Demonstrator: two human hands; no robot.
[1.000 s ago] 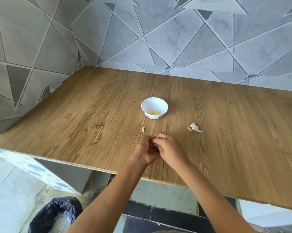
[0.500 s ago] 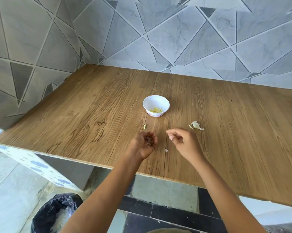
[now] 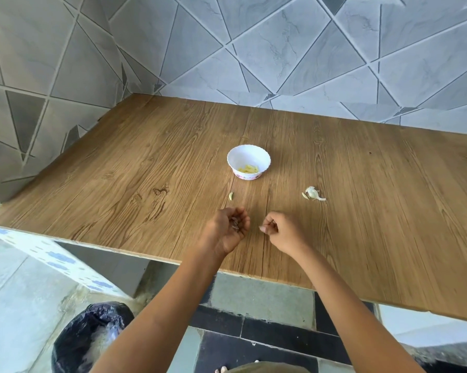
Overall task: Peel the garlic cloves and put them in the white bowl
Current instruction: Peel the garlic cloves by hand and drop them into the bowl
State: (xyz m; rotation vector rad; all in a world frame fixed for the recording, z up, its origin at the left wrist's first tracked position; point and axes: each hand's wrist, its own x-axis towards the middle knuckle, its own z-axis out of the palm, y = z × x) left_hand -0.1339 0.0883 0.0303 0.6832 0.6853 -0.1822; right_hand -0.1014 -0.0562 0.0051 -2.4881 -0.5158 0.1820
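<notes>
The white bowl (image 3: 264,157) stands mid-table with several peeled yellowish cloves (image 3: 249,169) inside. In front of it a single peeled clove (image 3: 230,196) lies on the wood. To the right lie unpeeled garlic pieces (image 3: 312,193). My left hand (image 3: 224,234) is palm-up near the front of the table, its fingers curled round dark garlic peels (image 3: 235,224). My right hand (image 3: 281,232) is just to its right, low over the table, fingers curled, the fingertips pinching a small pale garlic scrap (image 3: 262,228).
The wooden table (image 3: 388,211) meets tiled walls at the back and left. Its front edge runs just under my forearms. A bin lined with a black bag (image 3: 92,337) stands on the floor below, at the left.
My hands, joined a second ago, have parted. The left one turned palm-up with the peels. The right one moved right, then came down onto a small scrap dropped on the table.
</notes>
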